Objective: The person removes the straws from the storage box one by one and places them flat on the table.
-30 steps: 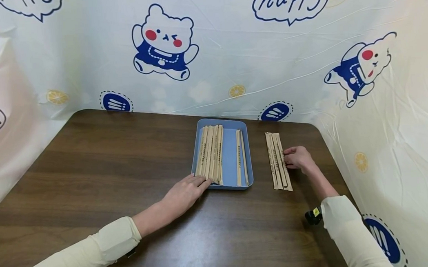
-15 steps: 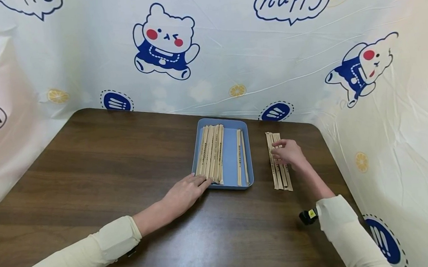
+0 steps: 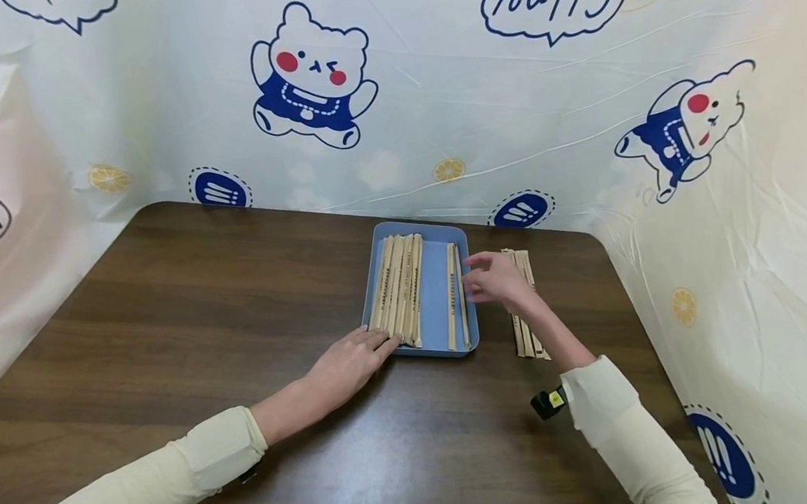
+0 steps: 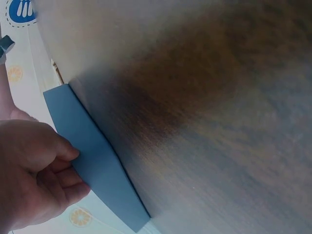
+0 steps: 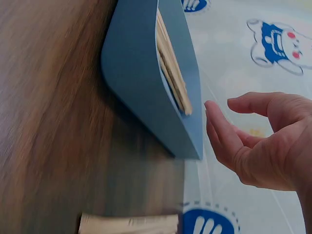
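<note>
A blue tray (image 3: 436, 350) holds several long, slim paper-wrapped sticks (image 3: 397, 287) in a row at its left and a smaller group of wrapped sticks (image 3: 452, 295) along its right side. My left hand (image 3: 354, 359) grips the tray's near left corner; in the left wrist view its thumb lies against the outer wall (image 4: 102, 161). My right hand (image 3: 495, 279) is over the tray's right rim, fingertips by the smaller group. In the right wrist view, thumb and fingers stand apart with nothing between them. Right of the tray lie several more wrapped sticks (image 3: 523, 337), partly hidden by the right hand.
The brown wooden table (image 3: 191, 296) spreads out around the tray. A patterned cloth (image 3: 421, 89) with bears and orange slices hangs behind and at both sides. Dark wrist devices (image 3: 548, 403) hang under the pale sleeves.
My right hand has moved left, from the right edge of the loose wrapped sticks, across them, to the tray's right rim. The loose sticks and tray have stayed put, and my left hand keeps its place.
</note>
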### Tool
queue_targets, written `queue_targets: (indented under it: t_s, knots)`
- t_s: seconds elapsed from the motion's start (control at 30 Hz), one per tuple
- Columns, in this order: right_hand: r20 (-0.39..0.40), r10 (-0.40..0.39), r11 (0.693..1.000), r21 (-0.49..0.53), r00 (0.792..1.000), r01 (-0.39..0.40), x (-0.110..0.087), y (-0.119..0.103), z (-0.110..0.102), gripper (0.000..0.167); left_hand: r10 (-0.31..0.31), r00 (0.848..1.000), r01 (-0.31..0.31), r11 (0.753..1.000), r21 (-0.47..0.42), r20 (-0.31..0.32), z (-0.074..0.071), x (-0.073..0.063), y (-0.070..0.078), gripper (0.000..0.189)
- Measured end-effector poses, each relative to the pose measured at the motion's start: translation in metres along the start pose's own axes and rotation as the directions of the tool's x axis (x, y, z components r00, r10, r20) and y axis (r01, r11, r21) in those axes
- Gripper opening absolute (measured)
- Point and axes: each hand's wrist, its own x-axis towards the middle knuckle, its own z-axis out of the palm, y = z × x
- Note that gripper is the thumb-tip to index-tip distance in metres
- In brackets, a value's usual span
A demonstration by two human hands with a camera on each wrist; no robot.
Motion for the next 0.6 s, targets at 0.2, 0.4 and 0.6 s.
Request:
queue_targets:
  t_s: [0.2, 0.4, 0.6]
  knots:
    - [0.013, 0.002, 1.0, 0.018, 1.0, -0.003, 0.013, -0.007, 0.025, 0.048, -0.004, 1.0, 0.004, 1.0, -0.002, 0.02, 0.0, -0.001, 0.0, 0.048]
    - [0.029, 0.034, 0.998, 0.051, 0.999, -0.035, 0.025, -0.004, 0.043, 0.048, -0.012, 0.999, 0.012, 1.0, -0.001, 0.032, -0.001, -0.001, 0.001, 0.047]
    - [0.02, 0.061, 0.996, 0.059, 0.998, -0.063, 0.034, 0.001, 0.056, 0.048, -0.009, 1.0, 0.009, 1.0, -0.002, 0.024, -0.002, -0.002, 0.0, 0.047]
